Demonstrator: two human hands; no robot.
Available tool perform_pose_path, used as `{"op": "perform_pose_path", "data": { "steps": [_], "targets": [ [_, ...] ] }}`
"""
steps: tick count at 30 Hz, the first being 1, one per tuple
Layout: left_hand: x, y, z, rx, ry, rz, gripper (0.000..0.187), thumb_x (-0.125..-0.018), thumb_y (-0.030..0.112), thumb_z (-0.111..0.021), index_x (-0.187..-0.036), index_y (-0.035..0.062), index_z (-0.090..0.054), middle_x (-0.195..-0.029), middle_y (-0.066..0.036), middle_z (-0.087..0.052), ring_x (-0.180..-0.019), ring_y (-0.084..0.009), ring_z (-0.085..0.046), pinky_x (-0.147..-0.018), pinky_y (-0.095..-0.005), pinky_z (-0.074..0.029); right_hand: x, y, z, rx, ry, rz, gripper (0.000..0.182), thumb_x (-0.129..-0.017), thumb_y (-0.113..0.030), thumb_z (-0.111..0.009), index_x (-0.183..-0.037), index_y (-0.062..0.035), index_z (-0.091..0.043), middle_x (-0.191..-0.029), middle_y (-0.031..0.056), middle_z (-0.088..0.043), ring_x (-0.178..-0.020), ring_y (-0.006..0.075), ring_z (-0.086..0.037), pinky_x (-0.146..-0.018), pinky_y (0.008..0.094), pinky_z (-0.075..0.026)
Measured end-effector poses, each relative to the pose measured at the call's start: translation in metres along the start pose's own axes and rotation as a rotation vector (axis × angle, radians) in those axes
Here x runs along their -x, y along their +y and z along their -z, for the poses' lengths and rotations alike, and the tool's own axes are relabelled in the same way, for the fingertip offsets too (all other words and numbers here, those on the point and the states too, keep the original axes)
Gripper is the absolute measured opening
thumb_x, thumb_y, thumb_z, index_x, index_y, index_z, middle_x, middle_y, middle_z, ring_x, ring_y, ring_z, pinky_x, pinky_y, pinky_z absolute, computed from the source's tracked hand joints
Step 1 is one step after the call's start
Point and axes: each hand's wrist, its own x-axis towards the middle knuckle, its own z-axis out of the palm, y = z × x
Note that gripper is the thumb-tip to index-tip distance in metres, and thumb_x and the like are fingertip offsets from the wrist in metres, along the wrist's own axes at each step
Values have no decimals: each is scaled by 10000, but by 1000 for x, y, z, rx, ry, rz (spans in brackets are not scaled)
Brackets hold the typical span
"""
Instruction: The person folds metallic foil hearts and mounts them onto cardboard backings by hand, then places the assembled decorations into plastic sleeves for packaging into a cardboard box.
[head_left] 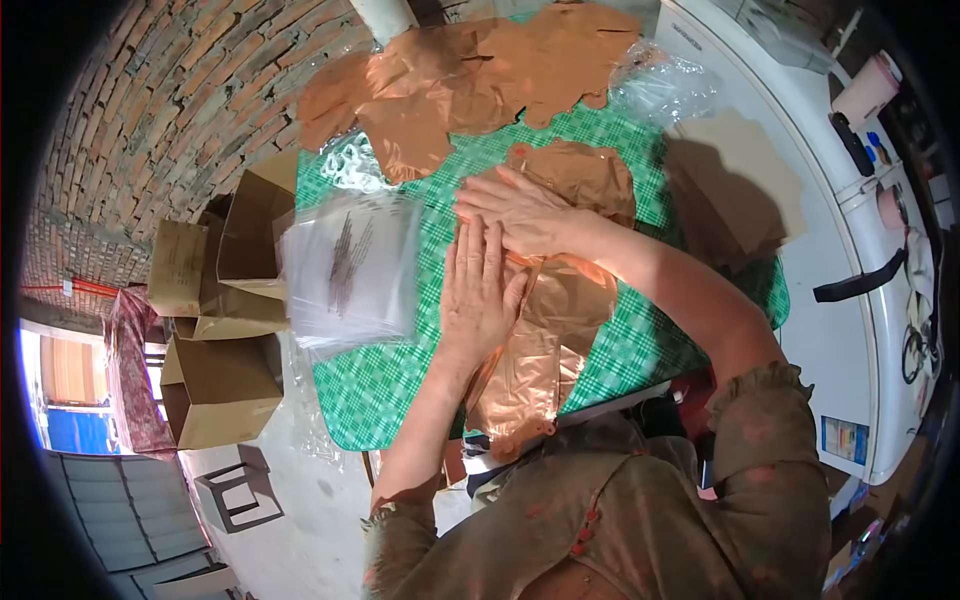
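Note:
A flat copper-coloured foil piece (pixel 535 330), which looks like a deflated foil balloon, lies lengthwise on a green checked tablecloth (pixel 385 395). My left hand (pixel 474 288) presses palm down along its left side, fingers stretched out. Just above it, my right hand (pixel 518 212) lies flat across the foil, its fingers pointing left. The two hands almost meet at the fingertips, and neither grips anything. Part of the foil is hidden under my hands and right forearm. More copper foil pieces (pixel 490 70) lie overlapping at the far end of the table.
Clear plastic bags (pixel 375 265) are stacked left, below a white ring-like bundle (pixel 355 163). Open cardboard boxes (pixel 222 385) stand beyond the table's left edge. Crumpled clear plastic (pixel 665 82) and brown sheets (pixel 740 180) lie right, near a white appliance (pixel 850 300).

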Motion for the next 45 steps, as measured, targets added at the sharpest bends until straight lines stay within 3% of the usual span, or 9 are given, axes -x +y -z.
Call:
{"op": "perform_pose_path", "data": {
  "steps": [5, 12, 15, 18, 24, 33, 40, 44, 45],
  "targets": [
    [1, -3, -4, -32, -30, 1, 768, -1039, 443, -551, -1634, 31, -293, -1659, -292, -290, -1552, -449, -263, -1266, -536, -223, 0, 10, 12, 173, -64, -45, 585, -1100, -315, -342, -1639, -89, -312, -1723, 85, -262, -1612, 268, -169, -1311, 531, -85],
    [0, 0, 0, -60, -42, -3, 664, -1048, 452, -527, -1597, 96, -414, -1638, -301, -325, -1537, -457, -289, -1264, -537, -222, 45, 62, 48, 294, 36, -482, 622, -1065, -354, -425, -1610, -67, -341, -1692, 115, -320, -1580, 336, -230, -1270, 589, -165],
    [2, -1, -2, -53, -33, -3, 657, -1054, 465, -512, -1599, 110, -419, -1645, -299, -316, -1540, -455, -285, -1267, -534, -216, 60, 86, 36, 512, 340, -614, 571, -1052, -408, -472, -1491, -45, -501, -1563, 138, -472, -1520, 345, -318, -1226, 602, -234],
    [1, -3, -4, -53, -17, -9, 655, -1056, 477, -503, -1598, 117, -425, -1646, -299, -318, -1541, -453, -281, -1270, -528, -207, 67, 68, 61, 245, 94, -884, 467, -1030, -414, -549, -1311, -46, -612, -1396, 143, -575, -1416, 349, -430, -1196, 586, -271],
    [3, -5, -8, -53, 8, -14, 649, -1056, 493, -500, -1588, 126, -447, -1635, -299, -340, -1538, -448, -291, -1267, -526, -218, 77, 53, 62, 287, 213, -853, 430, -948, -425, -677, -1073, -14, -674, -1121, 200, -671, -1114, 404, -635, -905, 532, -520],
    [3, -7, -13, -59, 59, -26, 637, -1050, 499, -519, -1564, 126, -482, -1634, -294, -342, -1522, -455, -315, -1260, -527, -241, 54, 73, 90, -209, -13, -913, 563, -948, -514, -627, -988, 38, -733, -1018, 303, -712, -977, 423, -720, -862, 504, -553],
    [4, -7, -11, -32, 65, -33, 645, -1045, 506, -525, -1568, 132, -474, -1629, -294, -347, -1520, -457, -316, -1261, -532, -241, 20, 47, 102, -704, 113, -832, 432, -926, -352, -665, -1015, 70, -690, -840, 107, -693, -787, 229, -707, -669, 355, -568],
    [3, -8, -10, -83, 20, -33, 602, -1035, 496, -542, -1461, 72, -577, -1622, -298, -354, -1519, -456, -317, -1261, -534, -244, 14, 4, 90, -1254, 335, -614, 545, -1024, -465, -638, -1234, 29, -546, -1154, 118, -627, -900, 204, -705, -747, 312, -611],
    [3, -8, -7, -171, -41, -31, 590, -1032, 493, -548, -1423, 56, -606, -1622, -299, -354, -1519, -456, -318, -1260, -535, -246, 5, -18, 115, -1223, 144, -747, 619, -1031, -483, -632, -1286, 63, -487, -1200, 166, -604, -973, 224, -687, -762, 337, -622]
  ]
}}
